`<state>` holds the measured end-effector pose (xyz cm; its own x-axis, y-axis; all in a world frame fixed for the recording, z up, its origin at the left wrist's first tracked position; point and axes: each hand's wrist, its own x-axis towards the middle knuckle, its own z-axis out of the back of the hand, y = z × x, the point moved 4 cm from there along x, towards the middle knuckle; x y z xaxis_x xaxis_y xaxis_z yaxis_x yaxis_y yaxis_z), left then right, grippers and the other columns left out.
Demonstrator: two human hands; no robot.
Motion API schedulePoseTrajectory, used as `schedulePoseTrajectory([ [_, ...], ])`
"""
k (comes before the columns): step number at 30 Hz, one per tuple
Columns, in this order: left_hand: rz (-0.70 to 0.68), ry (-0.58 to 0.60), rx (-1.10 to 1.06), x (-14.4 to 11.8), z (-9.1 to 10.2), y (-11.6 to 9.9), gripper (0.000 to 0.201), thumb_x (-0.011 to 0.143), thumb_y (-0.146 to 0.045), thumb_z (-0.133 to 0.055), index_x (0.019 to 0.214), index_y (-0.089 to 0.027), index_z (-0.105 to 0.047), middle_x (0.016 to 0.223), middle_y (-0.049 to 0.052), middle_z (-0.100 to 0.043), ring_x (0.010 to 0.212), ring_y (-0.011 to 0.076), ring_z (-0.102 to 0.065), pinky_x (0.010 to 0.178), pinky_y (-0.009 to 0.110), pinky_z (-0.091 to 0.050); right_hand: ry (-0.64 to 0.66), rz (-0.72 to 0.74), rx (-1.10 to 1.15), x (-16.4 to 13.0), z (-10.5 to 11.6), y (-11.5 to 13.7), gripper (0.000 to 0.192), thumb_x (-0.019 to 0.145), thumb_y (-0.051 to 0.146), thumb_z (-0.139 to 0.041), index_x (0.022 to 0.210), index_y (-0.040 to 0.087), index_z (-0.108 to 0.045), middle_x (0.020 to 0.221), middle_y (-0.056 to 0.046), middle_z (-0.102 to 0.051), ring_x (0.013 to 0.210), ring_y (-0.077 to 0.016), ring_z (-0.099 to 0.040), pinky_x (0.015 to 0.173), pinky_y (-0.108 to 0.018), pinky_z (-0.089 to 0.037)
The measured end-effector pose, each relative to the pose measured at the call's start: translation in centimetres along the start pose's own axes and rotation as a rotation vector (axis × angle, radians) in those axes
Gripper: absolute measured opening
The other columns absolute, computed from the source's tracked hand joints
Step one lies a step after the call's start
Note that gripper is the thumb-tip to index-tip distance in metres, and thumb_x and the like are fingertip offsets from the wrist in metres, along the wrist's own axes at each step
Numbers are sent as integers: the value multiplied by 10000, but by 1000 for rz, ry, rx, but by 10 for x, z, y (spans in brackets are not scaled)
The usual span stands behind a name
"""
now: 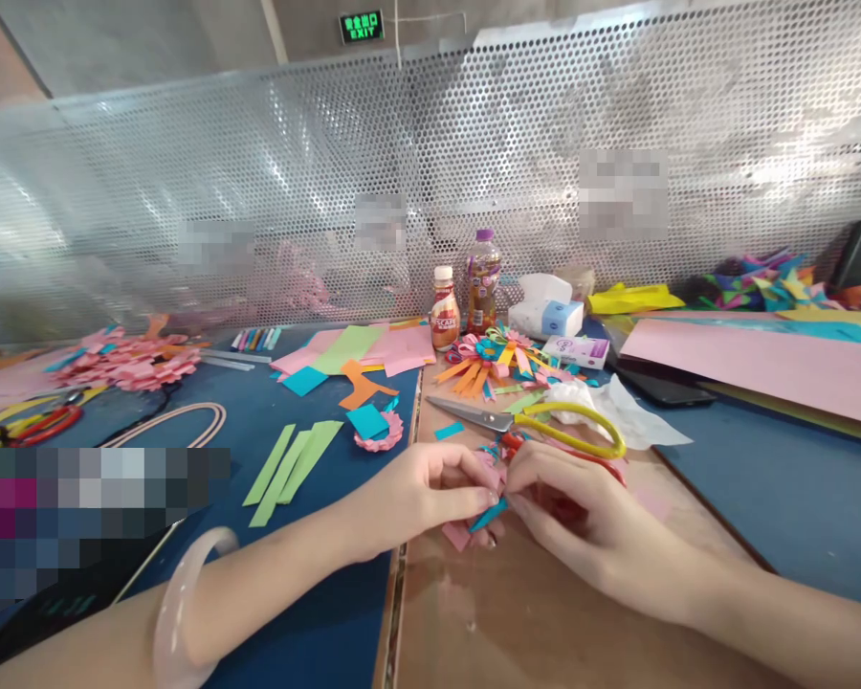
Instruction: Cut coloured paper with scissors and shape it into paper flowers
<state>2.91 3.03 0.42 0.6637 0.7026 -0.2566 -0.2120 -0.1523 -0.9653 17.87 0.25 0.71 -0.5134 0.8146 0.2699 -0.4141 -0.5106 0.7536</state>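
Paper strip (489,514), blue and pink: light, thin, limp, likely easy to crease or tear (best pinched at an end). Lower centre of the frame, on the brown surface (517,622). Left hand (430,493) and right hand (574,512) meet over it, fingertips closed, pinching it between them. Yellow-handled scissors (531,421) lie just above.

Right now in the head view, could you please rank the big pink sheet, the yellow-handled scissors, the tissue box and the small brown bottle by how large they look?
1. Pink sheet, by far the largest.
2. Scissors.
3. Tissue box.
4. Brown bottle.
The box and bottle look nearly alike, and both stand farther back than the scissors, so that order is unsure.
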Motion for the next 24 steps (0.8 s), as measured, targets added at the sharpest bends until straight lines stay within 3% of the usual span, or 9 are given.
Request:
schedulePoseTrajectory([
  [9, 9, 27, -6, 1, 1, 2, 222, 793, -359, -567, 863, -148, -568, 810, 56, -683, 638, 126, -636, 586, 236, -457, -3, -31, -23, 0, 1, -2, 127, 878, 206, -419, 843, 220, -540, 776, -8, -578, 668, -120, -501, 593, -249, -406],
  [16, 101, 148, 46, -1, -3, 3, 250, 836, -377, -490, 854, -144, -577, 800, 73, -695, 528, 108, -619, 460, 190, -395, -3, 15, -47, 0, 0, -2, 121, 865, 182, -432, 839, 215, -546, 757, -9, -561, 654, -118, -482, 595, -248, -402],
  [24, 73, 133, 115, 0, -3, 5, 273, 822, -404, -504, 836, -142, -581, 814, 78, -703, 538, 111, -625, 449, 184, -393, -1, 25, -67, 1, 0, 0, 124, 855, 162, -437, 833, 213, -548, 743, -3, -555, 626, -108, -464, 567, -241, -385],
])
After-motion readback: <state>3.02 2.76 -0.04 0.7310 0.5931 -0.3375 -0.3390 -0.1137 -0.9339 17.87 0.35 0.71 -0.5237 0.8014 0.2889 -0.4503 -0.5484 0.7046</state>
